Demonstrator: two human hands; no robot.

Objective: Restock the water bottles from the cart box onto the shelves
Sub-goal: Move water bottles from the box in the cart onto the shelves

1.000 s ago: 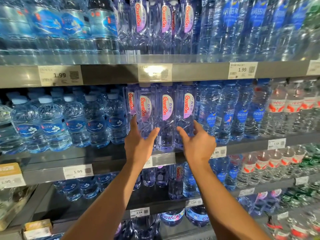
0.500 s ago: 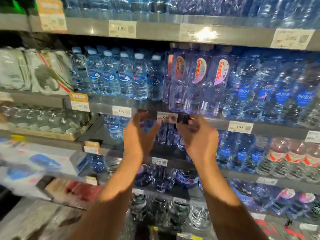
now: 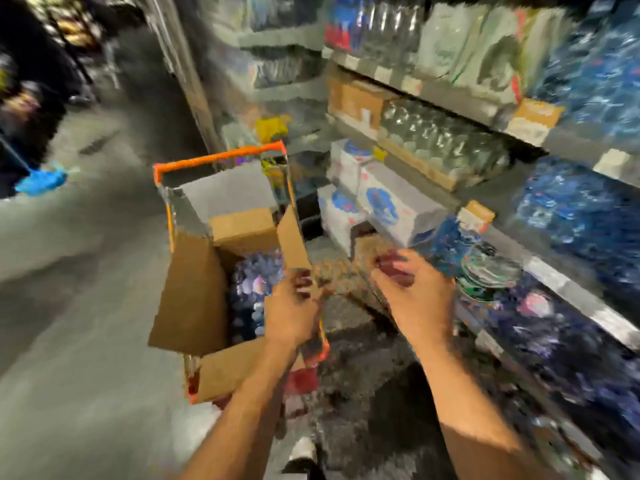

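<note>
- Hands first: your left hand (image 3: 291, 315) hangs over the right edge of the cart box (image 3: 221, 282), fingers loosely curled, nothing visible in its grip; heavy blur keeps me from saying whether it touches the flap.
- Your right hand (image 3: 417, 299) hovers between the box and the shelves (image 3: 554, 282), fingers bent and apart, and it holds nothing that I can make out.
- Both hands empty and aimed at the box suggests, in my judgement, that you are reaching for the next bottles.
- Water bottles (image 3: 254, 285) sit inside the box as a packed cluster of bluish-purple tops; no labels can be read through the blur.
- Flaps of the box stand open on all four sides, which leaves the bottles reachable from above.
- The box rides in an orange-framed cart (image 3: 221, 157) parked just beside the shelves, presumably to keep the carry short.
- Shelf stock to your right reads only as blue and clear bottle shapes; rows cannot be told apart.
- A blue object (image 3: 41, 181) lies on the floor well apart to the left.
</note>
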